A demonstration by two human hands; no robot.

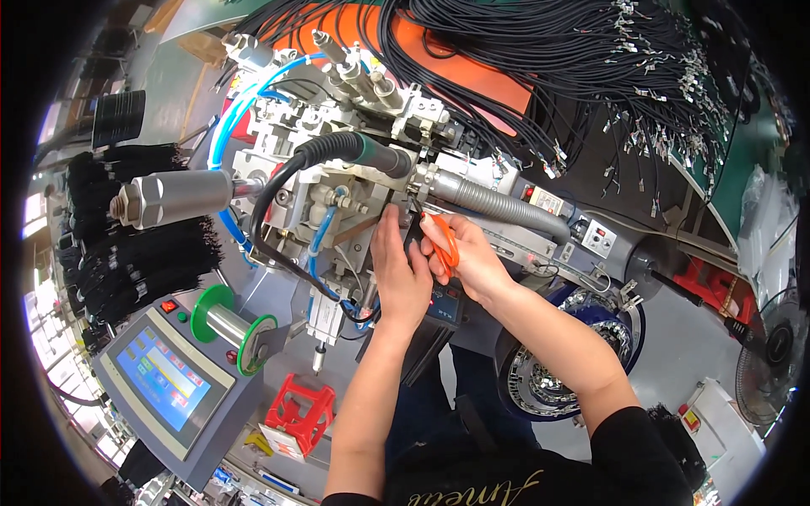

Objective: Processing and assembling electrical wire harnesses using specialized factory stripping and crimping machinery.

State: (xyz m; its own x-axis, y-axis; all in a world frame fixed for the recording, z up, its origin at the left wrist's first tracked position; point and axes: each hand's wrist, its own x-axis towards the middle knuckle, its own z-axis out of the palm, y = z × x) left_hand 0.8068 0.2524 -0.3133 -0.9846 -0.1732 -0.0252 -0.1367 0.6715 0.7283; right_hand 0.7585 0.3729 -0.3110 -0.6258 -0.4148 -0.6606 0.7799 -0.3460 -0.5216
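Observation:
My left hand is held up at the front of the machine. Its fingers are stretched out and the thumb stands apart, with nothing seen in it. Close beside it on the right, my right hand grips a pair of orange-handled pliers. Their narrow dark tip points up toward the machine's work point, just under a black corrugated hose. What the tip touches is too small to make out.
Bundles of black cables lie over an orange sheet behind the machine. A touch screen and a green-flanged wire spool stand at the left. To my right sits a round feeder bowl; a red stool is below.

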